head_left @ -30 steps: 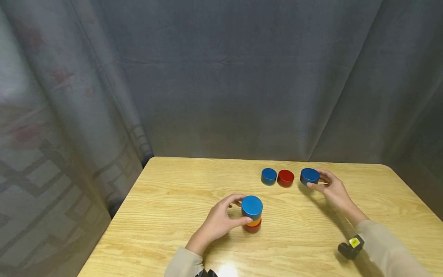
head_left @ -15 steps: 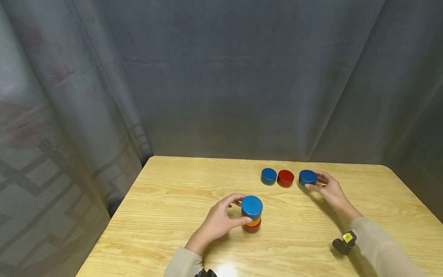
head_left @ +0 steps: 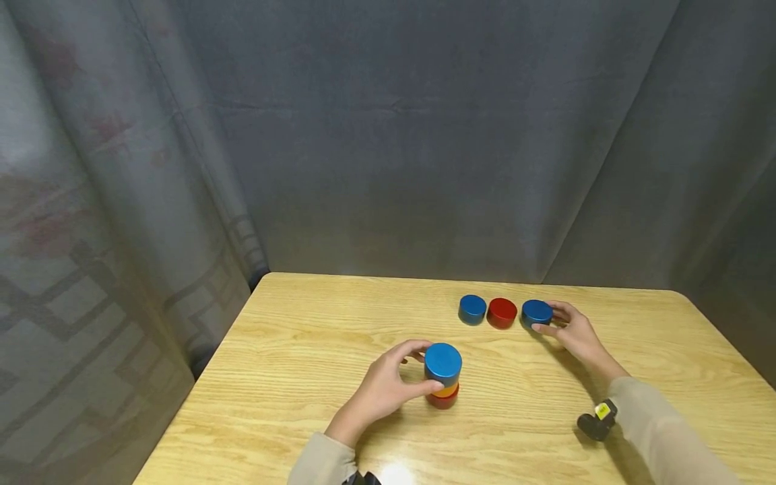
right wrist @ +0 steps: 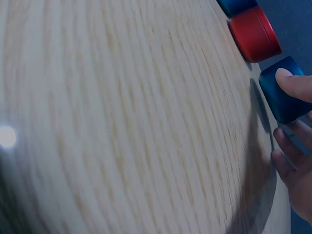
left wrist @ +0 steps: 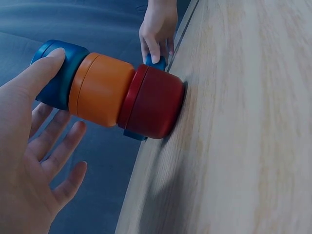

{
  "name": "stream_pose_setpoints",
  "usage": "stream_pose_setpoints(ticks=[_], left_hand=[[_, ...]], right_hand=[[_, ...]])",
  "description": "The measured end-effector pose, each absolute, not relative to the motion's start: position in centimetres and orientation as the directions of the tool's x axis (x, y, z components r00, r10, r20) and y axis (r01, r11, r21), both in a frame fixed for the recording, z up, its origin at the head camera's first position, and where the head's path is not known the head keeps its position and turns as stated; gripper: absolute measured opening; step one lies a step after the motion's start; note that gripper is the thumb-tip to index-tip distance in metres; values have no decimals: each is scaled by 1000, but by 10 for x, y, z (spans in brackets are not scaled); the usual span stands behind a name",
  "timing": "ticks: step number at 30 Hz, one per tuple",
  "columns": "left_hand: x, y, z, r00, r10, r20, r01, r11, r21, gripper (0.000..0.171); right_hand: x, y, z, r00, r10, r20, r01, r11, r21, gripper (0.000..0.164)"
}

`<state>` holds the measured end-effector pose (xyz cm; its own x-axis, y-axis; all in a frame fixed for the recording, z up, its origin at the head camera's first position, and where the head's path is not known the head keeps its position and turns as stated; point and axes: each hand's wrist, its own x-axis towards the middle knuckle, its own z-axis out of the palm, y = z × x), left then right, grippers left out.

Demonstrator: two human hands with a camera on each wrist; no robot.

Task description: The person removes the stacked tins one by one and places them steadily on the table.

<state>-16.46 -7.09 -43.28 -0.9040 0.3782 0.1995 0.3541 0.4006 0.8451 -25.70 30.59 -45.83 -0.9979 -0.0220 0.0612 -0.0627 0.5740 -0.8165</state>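
Observation:
Three small round tins stand stacked: a red tin (left wrist: 152,102) on the table, an orange tin (left wrist: 102,90) over it and a blue tin (head_left: 443,364) on top. My left hand (head_left: 382,384) pinches the top blue tin between thumb and fingers; its lower fingers spread free in the left wrist view. At the far right, my right hand (head_left: 578,340) grips another blue tin (head_left: 537,313) by its side. The right wrist view has a shadow beside that tin's base, close over the table. A red tin (head_left: 502,314) stands just left of it.
Left of the far red tin stands one more blue tin (head_left: 472,310), close beside it. The wooden table (head_left: 291,337) ends at a grey curtain (head_left: 394,168) behind and to the left. A black wrist device (head_left: 597,424) hangs beside the right sleeve.
My right hand has moved slightly left and down with its blue tin, closer to the far red tin. The left hand and the stack have stayed in place.

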Motion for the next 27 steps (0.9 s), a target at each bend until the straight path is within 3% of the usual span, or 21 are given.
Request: stream_pose_setpoints(ticks=[27], left_hand=[[-164, -72, -431, -899, 387, 206, 369, 413, 833, 59]], right_hand=[[-261, 302, -463, -997, -42, 65, -77, 569, -819, 71]])
